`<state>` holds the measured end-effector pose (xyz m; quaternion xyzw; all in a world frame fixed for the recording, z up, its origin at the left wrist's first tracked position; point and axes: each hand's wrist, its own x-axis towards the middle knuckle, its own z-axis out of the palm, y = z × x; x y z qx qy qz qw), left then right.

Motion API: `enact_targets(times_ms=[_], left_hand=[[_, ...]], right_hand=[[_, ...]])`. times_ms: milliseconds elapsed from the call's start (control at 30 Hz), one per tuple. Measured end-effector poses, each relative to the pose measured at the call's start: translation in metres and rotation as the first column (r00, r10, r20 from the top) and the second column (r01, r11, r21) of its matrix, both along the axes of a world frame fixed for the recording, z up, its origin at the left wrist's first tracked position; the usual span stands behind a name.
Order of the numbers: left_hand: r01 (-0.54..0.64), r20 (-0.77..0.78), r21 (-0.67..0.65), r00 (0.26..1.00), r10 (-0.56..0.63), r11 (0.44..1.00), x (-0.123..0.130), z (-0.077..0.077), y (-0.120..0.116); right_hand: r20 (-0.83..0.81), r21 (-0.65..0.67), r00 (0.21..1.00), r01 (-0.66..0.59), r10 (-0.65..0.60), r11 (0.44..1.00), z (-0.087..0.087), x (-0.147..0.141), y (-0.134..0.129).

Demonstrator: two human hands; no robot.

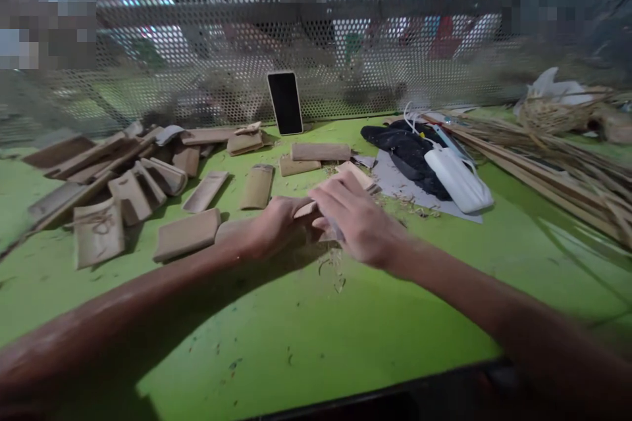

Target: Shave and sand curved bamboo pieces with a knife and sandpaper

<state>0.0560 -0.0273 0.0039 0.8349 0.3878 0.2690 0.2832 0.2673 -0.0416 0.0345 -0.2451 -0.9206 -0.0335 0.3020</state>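
Near the middle of the green table [276, 342], my left hand [279, 227] is closed on a small bamboo piece [306, 210]. My right hand [358, 217] is bent over the same piece from the right, its fingers closed around something I cannot make out; a greyish, partly see-through edge [336, 231] shows beneath them. Thin curled shavings [336, 270] lie on the table just below my hands. Close behind them are a curved bamboo piece [257, 187] and two more, one pale brown piece [320, 152] resting against another [299, 165].
Many bamboo pieces [99, 231] are spread at the left. A phone [285, 103] leans against the perforated metal screen [222, 79]. Right of my hands lie a dark cloth [415, 158], a white power bank [459, 177] and paper [390, 177]. Long strips [557, 181] cover the far right.
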Motion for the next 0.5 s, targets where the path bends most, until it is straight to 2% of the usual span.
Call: enact_targets(times_ms=[133, 300, 433, 500], left_hand=[[0.009, -0.002, -0.001, 1.0, -0.009, 1.0, 0.0, 0.0, -0.001], [0.033, 0.02, -0.004, 0.999, -0.033, 0.999, 0.004, 0.007, -0.002], [0.009, -0.005, -0.092, 1.0, -0.009, 0.996, 0.006, 0.012, -0.002], [0.014, -0.017, -0.108, 1.0, -0.016, 0.994, 0.007, 0.013, -0.002]], right_hand=[[-0.009, 0.022, 1.0, -0.014, 0.014, 1.0, 0.0, -0.002, 0.002], [0.003, -0.053, 1.0, -0.018, 0.018, 0.998, -0.005, 0.002, 0.007], [-0.04, -0.079, 0.999, 0.006, -0.009, 0.997, -0.006, 0.005, 0.007], [-0.038, -0.078, 0.999, -0.018, 0.015, 0.997, -0.006, 0.005, 0.006]])
